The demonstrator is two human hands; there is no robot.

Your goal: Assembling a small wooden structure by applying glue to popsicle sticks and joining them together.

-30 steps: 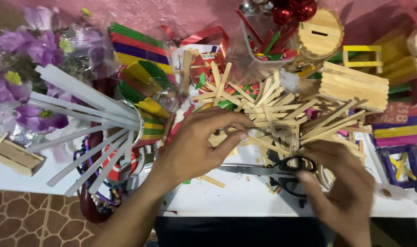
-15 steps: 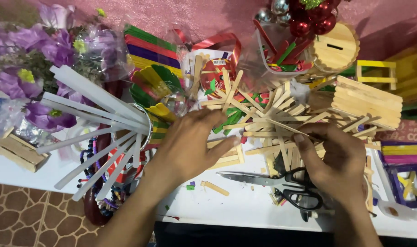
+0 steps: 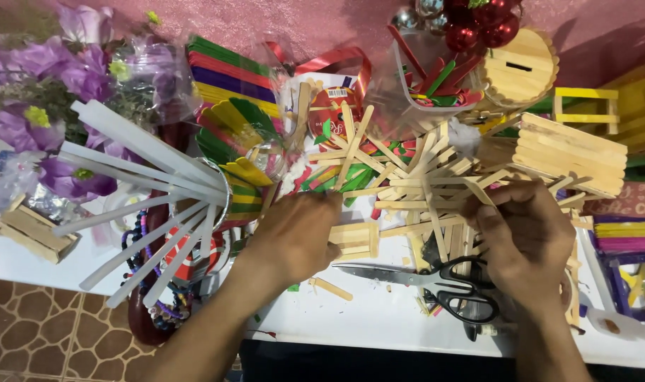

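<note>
A flat lattice of plain wooden craft sticks (image 3: pixel 414 180) is lifted over the white table (image 3: pixel 379 322). My left hand (image 3: pixel 297 237) grips its near left side, fingers curled under the sticks. On the right side, my right hand (image 3: pixel 524 244) pinches one stick of the same lattice between thumb and fingers. A small block of stacked sticks (image 3: pixel 354 239) lies just right of my left hand. Black-handled scissors (image 3: pixel 435 281) rest on the table between both hands, blades pointing left.
A tin of long white sticks (image 3: pixel 142 191) leans at the left, purple artificial flowers (image 3: pixel 46 106) beyond it. Coloured craft sticks (image 3: pixel 230 78), a round wooden box (image 3: pixel 520 67), red baubles (image 3: pixel 481 25) and a stick-built box (image 3: pixel 570 155) crowd the back. Loose stick offcuts (image 3: pixel 329 288) lie near the front edge.
My right hand rose from the table near the scissors to the lattice's right side and took hold of a stick. My left hand stayed on the left side; the view shifted slightly.
</note>
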